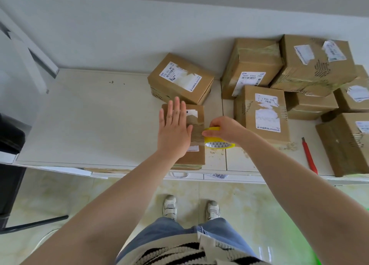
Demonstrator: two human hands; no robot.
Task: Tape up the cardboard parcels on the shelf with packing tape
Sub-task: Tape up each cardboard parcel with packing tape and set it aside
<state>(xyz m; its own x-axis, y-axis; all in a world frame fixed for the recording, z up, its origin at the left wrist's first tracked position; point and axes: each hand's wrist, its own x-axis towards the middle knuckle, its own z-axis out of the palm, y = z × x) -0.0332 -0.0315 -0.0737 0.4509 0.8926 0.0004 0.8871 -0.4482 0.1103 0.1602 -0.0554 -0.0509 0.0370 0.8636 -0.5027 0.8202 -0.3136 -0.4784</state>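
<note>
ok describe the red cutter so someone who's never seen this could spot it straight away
Start at the white shelf top and go to its right end, where the cardboard parcels pile up. The red cutter lies flat on the bare surface near the front edge, between the labelled upright parcel and the box at the far right. It is the only thin, red, stick-shaped thing among brown boxes.

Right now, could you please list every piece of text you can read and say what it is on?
"576 001 M01-01", roughly: label on the tilted box.
"780C H306 34A": label on the box against the wall.
"J 1 935 031", partly torn: label on the upright box.
All smaller print, barcodes and the other labels: too blurred to read.
</note>
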